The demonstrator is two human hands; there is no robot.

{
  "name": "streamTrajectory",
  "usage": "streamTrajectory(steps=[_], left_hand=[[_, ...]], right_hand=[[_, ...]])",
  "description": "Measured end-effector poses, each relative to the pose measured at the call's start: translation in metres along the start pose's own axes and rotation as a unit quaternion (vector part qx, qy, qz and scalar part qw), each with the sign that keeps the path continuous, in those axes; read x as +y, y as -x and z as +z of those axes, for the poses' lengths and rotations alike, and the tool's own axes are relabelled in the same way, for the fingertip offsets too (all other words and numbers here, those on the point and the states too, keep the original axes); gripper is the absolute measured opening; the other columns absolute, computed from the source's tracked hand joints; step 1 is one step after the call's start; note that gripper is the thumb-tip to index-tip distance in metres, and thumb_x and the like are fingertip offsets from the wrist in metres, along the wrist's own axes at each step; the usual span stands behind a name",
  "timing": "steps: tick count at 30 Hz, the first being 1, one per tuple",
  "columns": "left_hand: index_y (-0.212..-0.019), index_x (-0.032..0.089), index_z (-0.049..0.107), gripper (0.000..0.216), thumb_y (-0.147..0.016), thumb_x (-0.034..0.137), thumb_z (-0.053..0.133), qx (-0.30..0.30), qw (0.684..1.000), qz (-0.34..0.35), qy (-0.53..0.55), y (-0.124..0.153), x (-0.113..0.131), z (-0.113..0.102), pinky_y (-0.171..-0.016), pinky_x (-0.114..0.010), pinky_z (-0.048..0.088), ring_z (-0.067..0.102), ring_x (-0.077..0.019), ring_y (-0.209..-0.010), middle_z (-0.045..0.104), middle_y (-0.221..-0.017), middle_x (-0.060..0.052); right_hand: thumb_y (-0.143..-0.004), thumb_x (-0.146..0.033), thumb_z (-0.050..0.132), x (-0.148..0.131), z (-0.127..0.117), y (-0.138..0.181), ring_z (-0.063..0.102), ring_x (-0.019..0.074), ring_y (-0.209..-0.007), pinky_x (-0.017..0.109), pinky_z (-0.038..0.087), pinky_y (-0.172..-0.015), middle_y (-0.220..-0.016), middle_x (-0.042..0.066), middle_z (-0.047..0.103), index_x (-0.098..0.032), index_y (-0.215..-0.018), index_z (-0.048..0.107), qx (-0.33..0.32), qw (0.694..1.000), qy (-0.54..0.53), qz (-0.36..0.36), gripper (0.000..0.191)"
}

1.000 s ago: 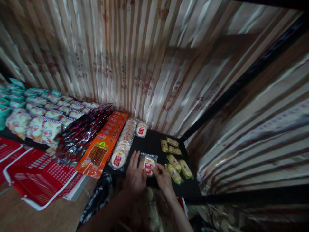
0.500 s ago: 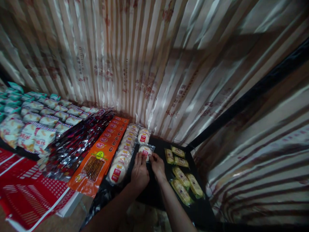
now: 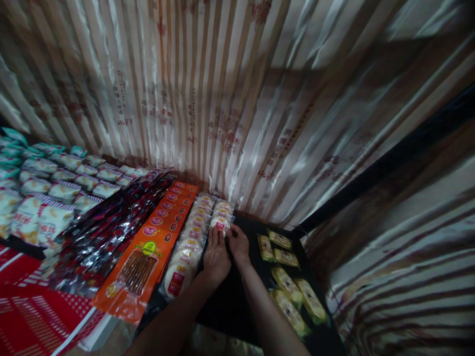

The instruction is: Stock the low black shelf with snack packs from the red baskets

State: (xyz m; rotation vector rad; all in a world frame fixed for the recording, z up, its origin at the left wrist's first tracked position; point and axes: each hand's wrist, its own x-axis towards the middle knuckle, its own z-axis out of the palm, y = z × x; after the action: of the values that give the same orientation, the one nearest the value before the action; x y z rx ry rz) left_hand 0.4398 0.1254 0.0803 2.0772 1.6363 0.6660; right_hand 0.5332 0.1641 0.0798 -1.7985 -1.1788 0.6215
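Observation:
A round white cake in a clear wrapper with a red label (image 3: 220, 224) lies at the front of a short row, overlapping the one behind it. My left hand (image 3: 217, 257) is on its near edge, fingers together and pressed on the wrapper. My right hand (image 3: 239, 245) pinches the wrapper's right side between thumb and fingers. Left of my hands runs a longer overlapping row of the same wrapped cakes (image 3: 189, 242). Both rows rest on a black shelf (image 3: 232, 306). My fingers cover part of the held cake's near side.
Yellow wrapped cakes (image 3: 287, 284) lie on the right of the shelf. Orange snack packs (image 3: 148, 242), dark shiny packs (image 3: 115, 227) and white bags (image 3: 44, 217) spread leftward. A red basket (image 3: 37, 311) stands lower left. Striped plastic sheeting (image 3: 166, 99) and a black post (image 3: 371, 168) bound the shelf.
Both hands have pushed the wrapped cake away from me, so it now overlaps the one behind it. The view has shifted slightly, and the shelf goods sit lower in it.

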Motion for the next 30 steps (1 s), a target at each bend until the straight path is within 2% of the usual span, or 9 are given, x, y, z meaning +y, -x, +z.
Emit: streamTrajectory(steps=[7, 13, 20, 24, 27, 30], left_hand=[[-0.136, -0.001, 0.031, 0.06, -0.077, 0.01, 0.037, -0.011, 1.0, 0.001, -0.029, -0.006, 0.0, 0.001, -0.11, -0.047, 0.024, 0.015, -0.0315, -0.137, 0.026, -0.145, -0.02], [-0.135, 0.001, 0.033, 0.056, -0.08, 0.01, 0.037, -0.003, 0.999, 0.008, -0.045, -0.007, 0.001, 0.002, -0.11, -0.047, 0.022, 0.016, -0.0304, -0.137, 0.029, -0.144, -0.02], [-0.133, -0.003, 0.033, 0.054, -0.081, 0.01, 0.037, -0.018, 0.998, 0.016, -0.05, -0.003, 0.002, -0.007, -0.111, -0.043, 0.022, 0.016, -0.03, -0.137, 0.027, -0.145, -0.023], [-0.128, -0.002, 0.039, 0.047, -0.083, 0.01, 0.036, 0.004, 0.999, 0.034, -0.034, 0.01, 0.006, -0.014, -0.108, -0.042, 0.028, 0.02, -0.0302, -0.136, 0.029, -0.144, -0.023], [-0.116, 0.007, 0.053, 0.037, -0.083, 0.011, 0.037, 0.032, 0.998, 0.061, 0.0, 0.031, 0.012, -0.018, -0.102, -0.038, 0.038, 0.039, -0.0259, -0.126, 0.046, -0.133, -0.018], [-0.103, 0.015, 0.059, 0.031, -0.082, 0.009, 0.036, 0.027, 0.991, 0.113, 0.063, 0.065, 0.021, -0.019, -0.094, -0.034, 0.045, 0.053, -0.0199, -0.105, 0.06, -0.109, -0.01]], right_hand=[[-0.072, -0.037, 0.054, -0.007, 0.001, 0.001, 0.064, 0.0179, -0.073, 0.028, 0.046, -0.066, -0.082, 0.005, 0.069, -0.02, -0.095, 0.059, 0.026, 0.998, 0.046, 0.017, 0.029], [-0.074, -0.039, 0.053, -0.007, 0.004, 0.002, 0.062, 0.0175, -0.071, 0.028, 0.044, -0.066, -0.081, 0.004, 0.066, -0.022, -0.087, 0.058, 0.028, 0.997, 0.075, 0.018, 0.022], [-0.076, -0.037, 0.048, -0.006, 0.002, 0.013, 0.06, 0.0199, -0.089, 0.03, 0.044, -0.082, -0.1, 0.013, 0.064, -0.013, -0.103, 0.058, 0.023, 0.998, 0.06, -0.006, 0.037], [-0.077, -0.034, 0.046, 0.002, -0.011, 0.036, 0.057, 0.0208, -0.099, 0.034, 0.043, -0.089, -0.11, 0.014, 0.061, -0.012, -0.108, 0.057, 0.05, 0.998, 0.03, -0.026, 0.04], [-0.077, -0.036, 0.046, 0.011, -0.027, 0.065, 0.057, 0.0209, -0.099, 0.037, 0.043, -0.091, -0.108, 0.012, 0.063, -0.015, -0.104, 0.059, 0.07, 0.996, -0.023, -0.052, 0.037], [-0.077, -0.04, 0.047, 0.021, -0.048, 0.105, 0.06, 0.0207, -0.095, 0.037, 0.046, -0.085, -0.107, 0.012, 0.064, -0.015, -0.105, 0.058, 0.067, 0.995, -0.067, -0.037, 0.039]])
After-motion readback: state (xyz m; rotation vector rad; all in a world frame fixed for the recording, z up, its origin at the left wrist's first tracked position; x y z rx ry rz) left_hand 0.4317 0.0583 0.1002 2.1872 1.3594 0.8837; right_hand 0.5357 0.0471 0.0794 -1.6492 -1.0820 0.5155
